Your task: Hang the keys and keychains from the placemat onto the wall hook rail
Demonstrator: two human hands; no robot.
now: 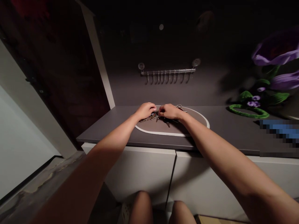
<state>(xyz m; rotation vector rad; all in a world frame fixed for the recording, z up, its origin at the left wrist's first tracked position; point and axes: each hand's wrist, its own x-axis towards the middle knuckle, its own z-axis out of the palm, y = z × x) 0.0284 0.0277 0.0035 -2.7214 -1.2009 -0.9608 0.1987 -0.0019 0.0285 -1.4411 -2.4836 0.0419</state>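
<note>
Several metal keys (168, 124) lie in a cluster on an oval brown mat (161, 129) with a white rim, on the dark countertop. My left hand (146, 110) is at the left part of the cluster, its fingers closed together over some keys. Close to its right, my right hand (170, 111) is pinched over the keys, with its fingertips pointing left. A small gap separates the two hands. What exactly each hand's fingertips hold is too small to make out.
A clear rail with several hooks (168, 72) is fixed on the dark wall behind the mat. Purple flowers (277, 56) and a green ring (249, 111) stand at the right, near a blurred blue thing (282, 129). White cabinet doors (144, 171) are below the countertop (100, 127).
</note>
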